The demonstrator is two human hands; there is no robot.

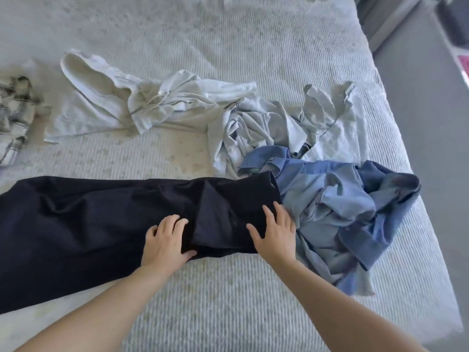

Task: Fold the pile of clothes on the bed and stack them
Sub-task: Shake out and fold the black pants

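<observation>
A dark navy garment [88,219] lies spread flat across the near left of the bed [228,301]. Its right end is folded over on itself. My left hand [166,242] rests on it with fingers slightly bent, flat on the cloth. My right hand [275,231] presses flat on the folded right end, fingers straight. A crumpled blue shirt [342,212] lies right beside that hand. Behind it sits a rumpled pale grey-blue shirt [279,128]. A white hooded top [121,102] lies unfolded further left.
A plaid black-and-white garment [15,118] sits at the left edge. The bed's right edge [416,174] drops to a grey floor [431,102]. A dark object stands on the floor at the top right. Ribbed white bedspread stretches behind the clothes.
</observation>
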